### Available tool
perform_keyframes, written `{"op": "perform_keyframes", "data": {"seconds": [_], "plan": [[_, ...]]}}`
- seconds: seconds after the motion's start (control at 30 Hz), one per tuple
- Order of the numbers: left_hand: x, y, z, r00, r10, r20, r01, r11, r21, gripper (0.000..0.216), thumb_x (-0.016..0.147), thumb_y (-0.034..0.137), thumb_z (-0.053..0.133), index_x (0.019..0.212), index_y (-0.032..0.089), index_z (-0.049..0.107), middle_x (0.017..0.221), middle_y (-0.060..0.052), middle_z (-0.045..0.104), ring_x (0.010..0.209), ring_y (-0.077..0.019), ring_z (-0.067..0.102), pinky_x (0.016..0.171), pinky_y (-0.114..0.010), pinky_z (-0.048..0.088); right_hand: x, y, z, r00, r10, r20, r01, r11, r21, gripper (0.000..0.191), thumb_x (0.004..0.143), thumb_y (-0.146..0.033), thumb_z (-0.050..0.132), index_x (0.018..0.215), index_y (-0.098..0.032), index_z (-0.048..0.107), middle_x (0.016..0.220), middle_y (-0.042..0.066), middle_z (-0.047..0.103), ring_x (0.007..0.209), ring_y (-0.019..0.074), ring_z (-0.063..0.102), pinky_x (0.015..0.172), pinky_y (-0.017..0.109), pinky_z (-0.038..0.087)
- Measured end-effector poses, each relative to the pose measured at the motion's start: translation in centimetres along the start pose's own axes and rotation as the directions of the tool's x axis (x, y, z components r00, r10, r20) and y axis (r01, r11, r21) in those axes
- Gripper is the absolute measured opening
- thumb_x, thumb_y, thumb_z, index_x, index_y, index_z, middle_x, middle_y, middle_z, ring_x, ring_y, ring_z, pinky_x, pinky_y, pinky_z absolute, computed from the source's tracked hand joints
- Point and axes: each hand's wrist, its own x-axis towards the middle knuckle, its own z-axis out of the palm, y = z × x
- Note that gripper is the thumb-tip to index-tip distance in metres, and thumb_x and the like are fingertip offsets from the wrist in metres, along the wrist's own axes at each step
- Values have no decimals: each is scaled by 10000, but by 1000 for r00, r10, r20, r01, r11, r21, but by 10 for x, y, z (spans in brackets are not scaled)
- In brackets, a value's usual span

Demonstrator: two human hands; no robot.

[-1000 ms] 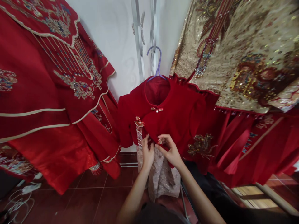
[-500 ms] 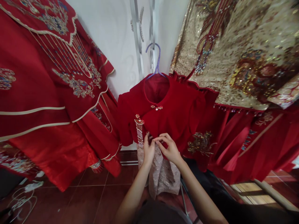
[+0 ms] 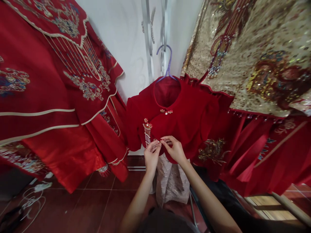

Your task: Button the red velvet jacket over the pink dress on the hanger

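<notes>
From where I stand, it all comes down to the small gilt clasp (image 3: 159, 141) at the lower front edge of the red jacket (image 3: 187, 119). It sits right in the gap between the two hands, at their fingertips, and its long axis looks to run roughly crosswise, from the left hand (image 3: 152, 152) over to the right hand (image 3: 173, 149). Neither is plainly nearer: each touches it from its own side. The right has thumb and forefinger pinched together on its end of the clasp; the left has its fingers curled in and closed on the other end. They almost meet, and they hide enough that I can't tell whether the clasp's two halves are joined.

Just beyond the left fingertips, up and a little outward, a beaded tassel ornament (image 3: 147, 131) hangs on the jacket, its long axis upright. Farther ahead of both hands is the collar clasp (image 3: 166, 112), and above it the purple hanger (image 3: 168, 64) holding the jacket. Below the hands, between the forearms, hangs a pale, glittery cloth (image 3: 171, 184).
</notes>
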Motion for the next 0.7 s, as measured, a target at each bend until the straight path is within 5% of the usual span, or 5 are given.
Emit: {"op": "perform_keyframes", "data": {"seconds": [0.7], "plan": [[14, 3, -9, 998, -5, 58, 2, 999, 50, 285, 685, 304, 747, 894, 111, 721, 905, -129, 752, 846, -218, 716, 853, -387, 563, -4, 3, 9, 995, -94, -46, 87, 987, -137, 192, 914, -289, 530, 1006, -210, 679, 964, 52, 670, 825, 162, 649, 761, 303, 559]]}}
